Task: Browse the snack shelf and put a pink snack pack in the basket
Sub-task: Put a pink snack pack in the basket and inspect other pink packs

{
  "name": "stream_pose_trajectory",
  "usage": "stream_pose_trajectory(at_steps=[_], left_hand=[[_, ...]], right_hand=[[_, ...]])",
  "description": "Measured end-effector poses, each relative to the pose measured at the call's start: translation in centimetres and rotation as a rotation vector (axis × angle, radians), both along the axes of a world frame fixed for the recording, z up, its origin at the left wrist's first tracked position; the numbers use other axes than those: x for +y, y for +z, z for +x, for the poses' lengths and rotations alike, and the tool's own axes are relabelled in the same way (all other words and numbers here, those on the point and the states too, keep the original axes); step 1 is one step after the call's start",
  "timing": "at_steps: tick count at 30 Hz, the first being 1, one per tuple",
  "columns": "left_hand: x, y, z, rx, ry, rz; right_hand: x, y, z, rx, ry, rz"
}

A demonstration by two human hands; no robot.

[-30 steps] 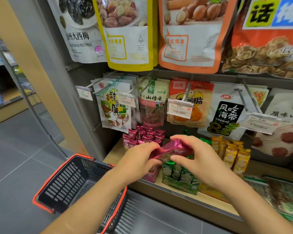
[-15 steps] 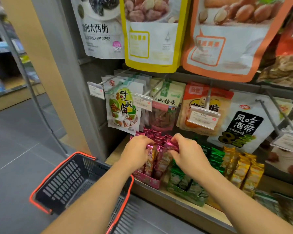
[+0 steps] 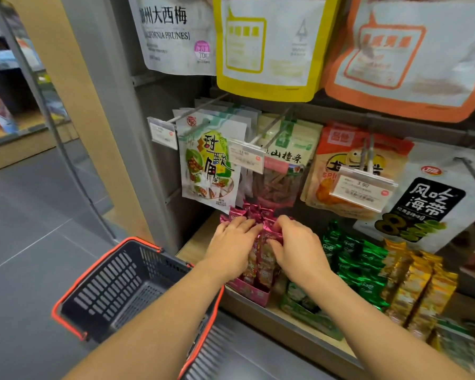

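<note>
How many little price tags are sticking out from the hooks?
3: one price tag at the far left hook, one in the middle, one over the orange pack. Another may be hidden past the right edge.

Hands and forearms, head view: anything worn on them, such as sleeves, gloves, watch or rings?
The left hand and right hand are ungloved; the left forearm and right forearm are bare to the frame's edge. No sleeve, watch, bracelet or ring is visible; fingertips partly hidden.

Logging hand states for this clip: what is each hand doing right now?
Left hand: open, fingers resting on the pink snack packs.
Right hand: curled, pinching one of them.
</note>
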State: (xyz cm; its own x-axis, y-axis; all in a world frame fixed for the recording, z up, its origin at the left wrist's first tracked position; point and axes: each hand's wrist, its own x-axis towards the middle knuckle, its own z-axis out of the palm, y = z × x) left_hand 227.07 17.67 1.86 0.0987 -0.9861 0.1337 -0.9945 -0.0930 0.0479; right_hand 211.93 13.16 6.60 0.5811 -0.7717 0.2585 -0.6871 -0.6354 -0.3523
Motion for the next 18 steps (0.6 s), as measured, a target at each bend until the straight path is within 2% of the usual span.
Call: stream_pose_trajectory(at_steps=[4, 8, 13, 18], left_hand=[[-1.0, 0.0, 0.0, -0.127, -0.130, 0.050], [-2.2, 0.4, 0.9, -0.174, -0.209, 0.050], [-2.6, 0.0, 1.4, -0.119, -0.277, 0.061], [-2.9, 0.1, 1.2, -0.069, -0.330, 0.075]], right_hand=[[-0.1, -1.6, -0.6, 0.113, -0.005, 0.038], [-0.4, -2.8, -0.8, 0.263, 0.004, -0.105], [-0.9, -3.7, -1.6, 0.418, 0.034, -0.032], [-0.6, -4.1, -1.7, 0.399, 0.078, -0.041]])
